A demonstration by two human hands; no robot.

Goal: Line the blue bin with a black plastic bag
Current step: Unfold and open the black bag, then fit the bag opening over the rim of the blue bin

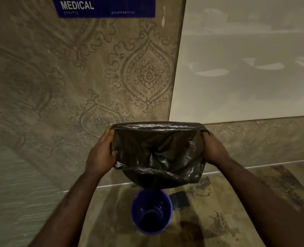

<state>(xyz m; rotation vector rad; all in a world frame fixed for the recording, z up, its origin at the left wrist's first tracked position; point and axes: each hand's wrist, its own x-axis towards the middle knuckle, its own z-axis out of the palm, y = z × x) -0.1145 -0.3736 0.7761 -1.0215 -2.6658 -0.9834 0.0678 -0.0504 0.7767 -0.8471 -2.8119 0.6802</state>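
A black plastic bag point(156, 154) hangs in the air with its mouth stretched wide toward me. My left hand point(101, 154) grips the left edge of the mouth and my right hand point(213, 152) grips the right edge. Straight below the bag's bottom stands the blue bin point(138, 221) on the floor, upright, with nothing inside that I can see. The bag's lower end hides the far part of the bin's rim, and I cannot tell whether the two touch.
A patterned wall stands close behind the bin, with a blue sign point(105, 7) reading MEDICAL high up. A small dark flat object point(180, 200) lies on the floor just right of the bin. A pale wall runs off to the right.
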